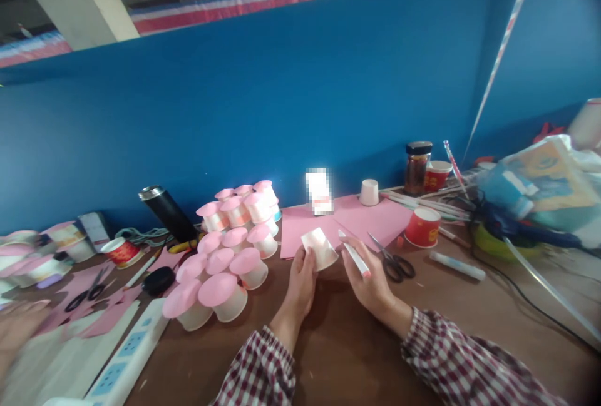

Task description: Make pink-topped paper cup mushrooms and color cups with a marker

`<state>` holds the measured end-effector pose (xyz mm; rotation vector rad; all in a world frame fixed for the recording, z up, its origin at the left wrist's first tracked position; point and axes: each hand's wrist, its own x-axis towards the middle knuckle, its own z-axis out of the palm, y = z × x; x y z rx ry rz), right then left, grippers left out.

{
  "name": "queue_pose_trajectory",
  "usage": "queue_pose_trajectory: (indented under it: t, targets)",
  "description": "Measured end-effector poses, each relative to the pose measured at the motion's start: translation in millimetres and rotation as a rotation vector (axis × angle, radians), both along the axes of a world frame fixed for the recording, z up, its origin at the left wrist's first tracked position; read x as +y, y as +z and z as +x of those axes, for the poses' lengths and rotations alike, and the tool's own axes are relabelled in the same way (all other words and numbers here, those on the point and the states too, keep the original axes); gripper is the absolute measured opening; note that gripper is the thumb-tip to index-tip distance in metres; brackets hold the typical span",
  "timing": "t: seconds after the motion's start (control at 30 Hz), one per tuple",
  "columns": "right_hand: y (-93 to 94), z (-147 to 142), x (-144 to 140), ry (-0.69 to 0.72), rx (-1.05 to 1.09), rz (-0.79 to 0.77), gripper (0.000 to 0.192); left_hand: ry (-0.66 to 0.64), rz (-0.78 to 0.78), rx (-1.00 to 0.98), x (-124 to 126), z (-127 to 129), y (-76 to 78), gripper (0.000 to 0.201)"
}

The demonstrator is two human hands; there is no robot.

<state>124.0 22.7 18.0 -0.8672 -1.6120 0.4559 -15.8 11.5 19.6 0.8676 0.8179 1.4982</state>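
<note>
My left hand point(302, 281) is closed around a small white paper cup point(321, 251), tipped on its side with its base toward the blue wall. Just right of it, my right hand point(373, 284) grips a white marker point(355, 257) with a pinkish-red end, its tip pointing toward the cup. Whether tip and cup touch, I cannot tell. Behind both hands lies a sheet of pink paper point(300, 226), carrying an upright white cup point(369, 192) and a pixelated white patch. Black scissors point(398, 266) rest beside my right hand.
Several cups topped with pink paper point(221, 293) stand in rows left of my hands. A power strip point(134, 346), a black flask point(169, 213) and another person's hand point(21, 331) are further left. Rightward are a red cup point(422, 229), a capped marker point(457, 266) and a glue gun point(526, 229).
</note>
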Motion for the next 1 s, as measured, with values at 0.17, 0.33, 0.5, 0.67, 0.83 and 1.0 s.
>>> queue_pose_trajectory:
  t: [0.17, 0.33, 0.5, 0.67, 0.83, 1.0]
  targets:
    - [-4.5, -3.1, 0.1, 0.049, -0.073, 0.009, 0.024, 0.118, 0.064, 0.178, 5.4, -5.6, -7.4, 0.033]
    - [-5.2, -3.5, 1.3, 0.077, -0.084, 0.008, 0.024, 0.162, 0.109, 0.354, 1.2, -6.9, -3.4, 0.040]
    - [-6.2, -2.3, 2.1, 0.115, -0.081, -0.030, 0.026, 0.166, 0.146, 0.483, -5.5, -7.3, 0.3, 0.045]
    - [-7.2, -0.3, 3.3, 0.112, -0.085, -0.063, 0.027, 0.249, 0.153, 0.680, -7.1, -8.6, -8.5, 0.061]
    - [-9.1, -0.2, 5.1, 0.096, -0.088, -0.041, 0.028, 0.287, 0.120, 0.577, -6.5, -6.6, -16.0, 0.071]
    - [-7.9, -1.3, 2.0, 0.091, -0.092, -0.014, 0.028, 0.284, 0.060, 0.139, -7.5, -3.4, -16.7, 0.062]
